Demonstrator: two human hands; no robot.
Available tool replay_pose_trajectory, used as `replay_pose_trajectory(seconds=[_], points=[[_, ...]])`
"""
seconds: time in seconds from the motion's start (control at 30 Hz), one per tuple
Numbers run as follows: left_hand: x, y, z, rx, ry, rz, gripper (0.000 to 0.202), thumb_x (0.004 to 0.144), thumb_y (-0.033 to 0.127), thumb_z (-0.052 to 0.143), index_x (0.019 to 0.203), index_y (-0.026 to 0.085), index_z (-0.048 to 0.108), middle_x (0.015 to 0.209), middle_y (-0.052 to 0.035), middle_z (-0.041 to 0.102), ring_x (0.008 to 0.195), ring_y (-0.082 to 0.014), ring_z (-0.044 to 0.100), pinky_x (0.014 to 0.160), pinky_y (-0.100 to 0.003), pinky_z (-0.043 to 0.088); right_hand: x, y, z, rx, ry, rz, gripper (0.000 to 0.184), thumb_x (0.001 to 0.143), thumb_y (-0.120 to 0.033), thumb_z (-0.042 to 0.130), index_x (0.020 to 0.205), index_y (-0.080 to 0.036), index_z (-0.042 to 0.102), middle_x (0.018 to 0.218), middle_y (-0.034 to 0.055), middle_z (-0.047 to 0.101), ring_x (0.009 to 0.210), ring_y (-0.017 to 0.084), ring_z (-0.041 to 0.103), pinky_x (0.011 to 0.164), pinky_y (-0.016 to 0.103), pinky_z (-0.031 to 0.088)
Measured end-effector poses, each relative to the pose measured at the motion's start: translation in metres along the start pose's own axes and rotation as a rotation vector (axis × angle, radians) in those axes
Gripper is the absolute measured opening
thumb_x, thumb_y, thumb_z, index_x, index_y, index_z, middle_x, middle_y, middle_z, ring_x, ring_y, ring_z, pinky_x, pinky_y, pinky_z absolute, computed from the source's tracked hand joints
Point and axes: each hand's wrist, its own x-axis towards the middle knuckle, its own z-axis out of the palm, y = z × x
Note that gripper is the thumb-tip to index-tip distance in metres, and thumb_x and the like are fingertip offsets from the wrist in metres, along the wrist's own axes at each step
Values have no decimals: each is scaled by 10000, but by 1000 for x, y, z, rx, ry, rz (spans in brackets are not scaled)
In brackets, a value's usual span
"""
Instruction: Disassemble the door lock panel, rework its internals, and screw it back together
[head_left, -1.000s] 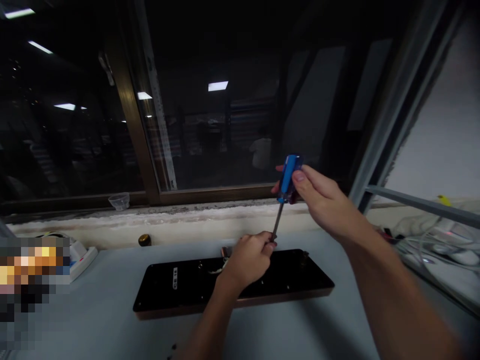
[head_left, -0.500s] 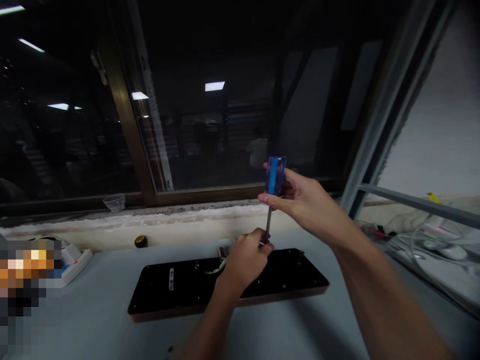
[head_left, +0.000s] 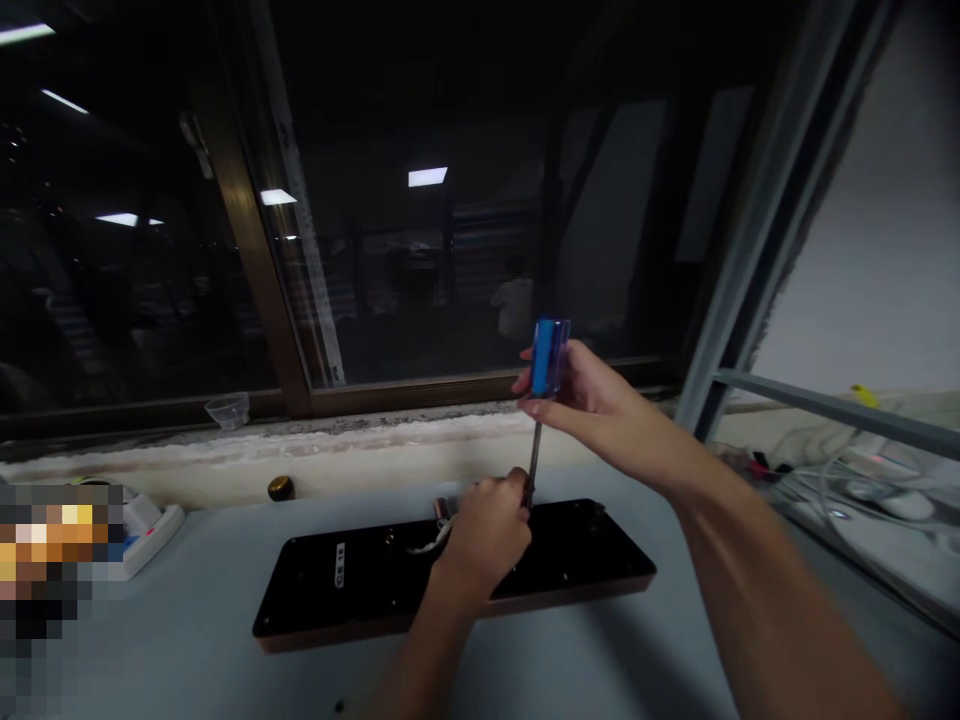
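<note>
My right hand (head_left: 581, 390) is closed around the blue translucent handle of a screwdriver (head_left: 549, 357), which stands nearly upright. Its metal shaft runs down to a long black panel with a brown edge (head_left: 330, 610), lying flat on the table. Beside the shaft's lower end, my left hand (head_left: 491, 530) rests over the panel with its fingers curled in. What those fingers grip is hidden, and so is the screwdriver's tip. Left of that hand, a pale wire (head_left: 429, 545) lies on the panel near a small copper-coloured part (head_left: 441, 508). A white label (head_left: 340, 566) is on the panel's left part.
A gold-and-black knob (head_left: 280, 488) sits at the back of the table (head_left: 195, 620). On the window sill stands a clear plastic cup (head_left: 227, 410). A white power strip (head_left: 154, 540) is at left. Cables (head_left: 825, 480) lie behind a grey metal frame (head_left: 750, 270) at right.
The screwdriver's handle has turned a little and come slightly lower. My left fingers have curled in more beside the shaft. The panel stays in place.
</note>
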Motion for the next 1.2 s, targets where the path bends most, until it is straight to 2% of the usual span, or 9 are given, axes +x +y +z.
replay_pose_trajectory(seconds=[0.17, 0.27, 0.37, 0.53, 0.6, 0.67, 0.8, 0.93, 1.2], points=[[-3, 2, 1, 70, 15, 40, 277, 756, 72, 399, 1003, 158, 488, 926, -104, 653, 851, -255, 619, 710, -331, 451, 2, -4, -1, -413, 95, 88, 184, 663, -296, 589, 725, -213, 436, 678, -11, 537, 598, 148, 496, 540, 285, 397], [-4, 4, 1, 91, 17, 60, 257, 778, 84, 390, 1012, 148, 475, 944, -112, 646, 848, -251, 619, 710, -328, 457, 1, -2, -1, -410, 110, 82, 215, 643, -204, 548, 842, -216, 467, 759, -4, 580, 659, 159, 530, 564, 276, 396], [-4, 5, 0, 96, 8, 73, 244, 794, 92, 373, 1007, 138, 483, 969, -119, 637, 873, -253, 612, 725, -332, 461, 3, 6, 2, -356, 93, 85, 297, 648, -216, 546, 935, -218, 471, 787, -2, 600, 685, 163, 552, 580, 271, 405], [-3, 5, 1, 86, -2, 71, 253, 799, 98, 370, 1020, 127, 490, 989, -125, 626, 892, -245, 602, 749, -331, 460, 5, 10, 4, -387, -85, 238, 172, 709, -354, 532, 755, -188, 525, 615, 2, 586, 537, 153, 558, 498, 267, 405], [-1, 5, 1, 85, -2, 73, 243, 798, 108, 380, 1005, 127, 505, 977, -120, 626, 884, -236, 600, 755, -327, 458, 4, 8, 1, -357, -159, 317, 183, 722, -360, 524, 705, -178, 522, 536, 1, 566, 491, 154, 563, 483, 268, 411], [-1, 4, 1, 84, -3, 76, 219, 796, 122, 392, 958, 132, 538, 966, -110, 624, 879, -229, 596, 766, -326, 454, 2, 5, -3, -307, -165, 345, 162, 709, -330, 546, 740, -172, 521, 530, -2, 565, 499, 154, 569, 499, 272, 422], [0, 1, 0, 43, -11, 68, 183, 781, 159, 422, 834, 148, 597, 934, -86, 624, 874, -222, 588, 776, -320, 448, -2, 5, -10, -112, -99, 330, 314, 637, -256, 621, 908, -172, 485, 674, 13, 604, 621, 162, 580, 589, 292, 448], [0, -1, -1, -5, -9, 34, 221, 745, 130, 413, 794, 162, 626, 919, -80, 638, 892, -222, 581, 786, -319, 441, -2, 11, -12, 82, -75, 313, 380, 597, -244, 658, 913, -188, 454, 771, 16, 601, 714, 167, 577, 659, 310, 455], [4, -6, -1, -265, 32, 8, 492, 593, -3, 367, 980, 169, 617, 923, -46, 681, 864, -151, 600, 810, -248, 440, -3, 3, -5, 204, -84, 335, 397, 664, -204, 564, 1034, -177, 423, 729, 2, 608, 759, 160, 579, 730, 323, 433]])
